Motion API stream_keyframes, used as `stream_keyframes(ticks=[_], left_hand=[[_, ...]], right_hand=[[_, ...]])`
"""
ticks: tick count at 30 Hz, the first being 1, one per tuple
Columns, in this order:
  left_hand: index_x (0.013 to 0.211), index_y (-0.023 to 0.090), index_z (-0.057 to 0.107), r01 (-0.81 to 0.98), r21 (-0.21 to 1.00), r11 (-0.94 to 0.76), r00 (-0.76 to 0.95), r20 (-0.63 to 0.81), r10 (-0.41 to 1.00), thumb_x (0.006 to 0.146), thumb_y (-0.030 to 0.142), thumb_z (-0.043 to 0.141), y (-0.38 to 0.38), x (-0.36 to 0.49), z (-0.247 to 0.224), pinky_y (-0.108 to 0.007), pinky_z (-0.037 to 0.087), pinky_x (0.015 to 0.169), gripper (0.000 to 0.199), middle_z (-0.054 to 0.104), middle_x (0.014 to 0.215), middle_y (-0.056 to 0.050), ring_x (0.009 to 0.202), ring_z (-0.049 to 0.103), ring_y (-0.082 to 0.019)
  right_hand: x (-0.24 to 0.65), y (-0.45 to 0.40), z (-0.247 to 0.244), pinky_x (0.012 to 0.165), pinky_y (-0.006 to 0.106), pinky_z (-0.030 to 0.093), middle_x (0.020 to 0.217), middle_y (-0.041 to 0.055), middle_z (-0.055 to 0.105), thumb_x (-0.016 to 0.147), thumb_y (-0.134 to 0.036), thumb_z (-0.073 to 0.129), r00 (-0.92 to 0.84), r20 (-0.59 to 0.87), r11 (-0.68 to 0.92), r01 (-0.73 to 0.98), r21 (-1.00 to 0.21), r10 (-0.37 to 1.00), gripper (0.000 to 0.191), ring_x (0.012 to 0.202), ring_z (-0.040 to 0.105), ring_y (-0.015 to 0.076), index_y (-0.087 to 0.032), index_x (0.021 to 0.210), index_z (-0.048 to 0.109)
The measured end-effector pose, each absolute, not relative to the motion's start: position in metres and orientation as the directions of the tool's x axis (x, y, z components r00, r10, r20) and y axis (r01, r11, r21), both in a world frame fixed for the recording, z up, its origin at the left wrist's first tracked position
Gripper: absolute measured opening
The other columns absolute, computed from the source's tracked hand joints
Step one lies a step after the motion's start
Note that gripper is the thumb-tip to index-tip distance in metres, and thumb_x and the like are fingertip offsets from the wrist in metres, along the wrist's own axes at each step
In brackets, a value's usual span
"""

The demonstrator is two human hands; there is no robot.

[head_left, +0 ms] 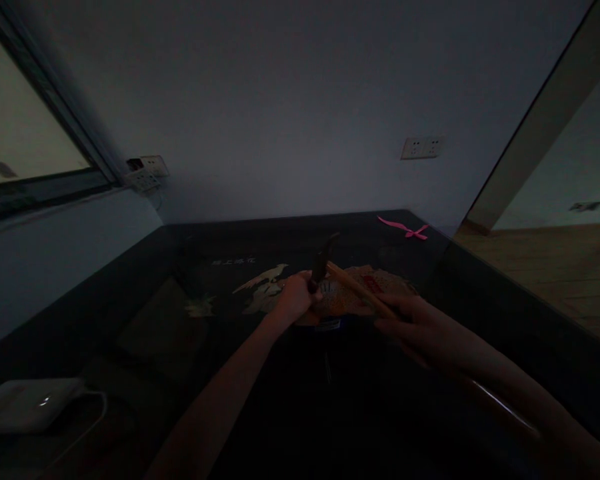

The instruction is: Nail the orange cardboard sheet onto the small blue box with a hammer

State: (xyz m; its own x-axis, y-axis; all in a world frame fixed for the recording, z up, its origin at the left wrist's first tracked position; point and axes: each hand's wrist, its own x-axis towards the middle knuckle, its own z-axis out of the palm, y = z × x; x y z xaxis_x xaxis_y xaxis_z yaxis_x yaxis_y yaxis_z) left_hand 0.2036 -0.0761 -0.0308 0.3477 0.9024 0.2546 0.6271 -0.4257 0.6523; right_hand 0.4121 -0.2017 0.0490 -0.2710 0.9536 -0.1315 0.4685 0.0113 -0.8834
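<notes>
In the dim head view, my left hand (299,294) is closed around a dark, narrow object (322,262) with a thin curved tip pointing up; its exact kind is hard to make out. My right hand (414,323) grips a long light-brown wooden stick (359,289). The stick's far end lies against or just beside the dark object. Below and behind both hands, a flat orange-brown printed piece (347,301) rests on the dark table (280,230), with a small blue label at its front edge.
A pink ribbon (414,232) lies at the table's back right. A white box-shaped device (29,404) with a white cable sits at the front left. Wall sockets (422,147) and a power strip (143,179) are beyond the table.
</notes>
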Motion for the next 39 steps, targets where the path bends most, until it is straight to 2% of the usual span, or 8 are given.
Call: stream_keyframes(ticks=[7,14,17,20,23,27,31,39], left_hand=[[0.073,0.016,0.058,0.701,0.525,-0.482,0.392,0.280,0.876,0.068,0.012,0.056,-0.079,0.204,-0.022,-0.024,0.041,0.065,0.006,0.061,0.075,-0.001,0.070,0.056,-0.013],[0.088,0.014,0.059,0.719,0.437,-0.539,0.465,0.274,0.842,0.071,0.013,0.057,-0.081,0.198,-0.008,-0.027,0.044,0.073,0.017,0.062,0.087,-0.005,0.080,0.057,-0.017],[0.102,0.014,0.054,0.667,0.422,-0.615,0.478,0.391,0.786,0.074,0.012,0.057,-0.096,0.196,0.006,-0.030,0.044,0.081,0.029,0.060,0.100,-0.007,0.092,0.056,-0.018],[0.099,0.016,0.054,0.574,0.342,-0.744,0.580,0.471,0.665,0.081,0.014,0.051,-0.126,0.198,0.017,-0.031,0.042,0.086,0.018,0.060,0.101,-0.006,0.097,0.055,-0.018],[0.099,0.020,0.056,0.346,0.216,-0.913,0.881,0.261,0.395,0.085,0.016,0.049,-0.156,0.202,0.009,-0.026,0.042,0.081,0.017,0.062,0.099,-0.002,0.093,0.057,-0.014],[0.097,0.019,0.056,0.229,-0.040,-0.973,0.973,0.020,0.229,0.084,0.015,0.051,-0.171,0.200,-0.022,-0.027,0.041,0.067,0.015,0.063,0.098,-0.003,0.084,0.057,-0.015],[0.093,0.019,0.055,0.158,-0.180,-0.971,0.986,-0.018,0.163,0.084,0.012,0.052,-0.165,0.196,-0.039,-0.028,0.038,0.062,0.012,0.062,0.092,-0.003,0.080,0.056,-0.015],[0.082,0.018,0.055,0.077,-0.239,-0.968,0.995,-0.042,0.089,0.084,0.013,0.052,-0.156,0.204,-0.039,-0.028,0.035,0.059,0.006,0.061,0.080,-0.003,0.074,0.055,-0.014]], right_hand=[[0.419,-0.218,0.024,0.032,0.017,0.028,0.051,-0.0080,0.042,0.076,-0.039,0.057,-0.113,-0.132,-0.097,0.273,-0.957,0.985,0.044,0.035,0.035,0.0061,-0.015,0.112,0.052],[0.426,-0.223,-0.008,0.031,0.016,0.019,0.045,-0.0096,0.040,0.083,-0.035,0.054,-0.095,-0.033,-0.024,0.092,-0.995,0.995,0.033,0.030,0.030,0.0031,-0.015,0.110,0.050],[0.431,-0.222,-0.012,0.030,0.016,0.019,0.045,-0.0097,0.041,0.081,-0.035,0.057,-0.069,0.000,0.002,0.034,-0.999,0.998,0.034,0.029,0.030,0.0029,-0.015,0.108,0.051],[0.433,-0.222,-0.013,0.029,0.015,0.019,0.043,-0.0099,0.042,0.079,-0.036,0.058,-0.044,-0.003,-0.003,0.009,-1.000,0.999,0.037,0.028,0.031,0.0030,-0.015,0.109,0.051],[0.432,-0.221,-0.014,0.029,0.015,0.020,0.042,-0.0103,0.042,0.079,-0.036,0.058,-0.032,-0.017,-0.017,-0.003,-1.000,0.999,0.039,0.028,0.031,0.0029,-0.014,0.109,0.050],[0.432,-0.220,-0.015,0.028,0.014,0.020,0.043,-0.0101,0.043,0.079,-0.036,0.059,-0.039,-0.020,-0.020,-0.021,-1.000,0.999,0.039,0.027,0.031,0.0027,-0.014,0.110,0.050],[0.432,-0.222,-0.013,0.029,0.014,0.021,0.042,-0.0101,0.043,0.080,-0.035,0.057,-0.048,-0.014,-0.013,0.015,-1.000,0.999,0.036,0.028,0.032,0.0026,-0.013,0.108,0.050],[0.430,-0.221,-0.013,0.029,0.015,0.021,0.044,-0.0103,0.042,0.078,-0.038,0.058,-0.040,-0.042,-0.042,0.004,-0.999,0.998,0.033,0.028,0.032,0.0025,-0.015,0.100,0.050]])
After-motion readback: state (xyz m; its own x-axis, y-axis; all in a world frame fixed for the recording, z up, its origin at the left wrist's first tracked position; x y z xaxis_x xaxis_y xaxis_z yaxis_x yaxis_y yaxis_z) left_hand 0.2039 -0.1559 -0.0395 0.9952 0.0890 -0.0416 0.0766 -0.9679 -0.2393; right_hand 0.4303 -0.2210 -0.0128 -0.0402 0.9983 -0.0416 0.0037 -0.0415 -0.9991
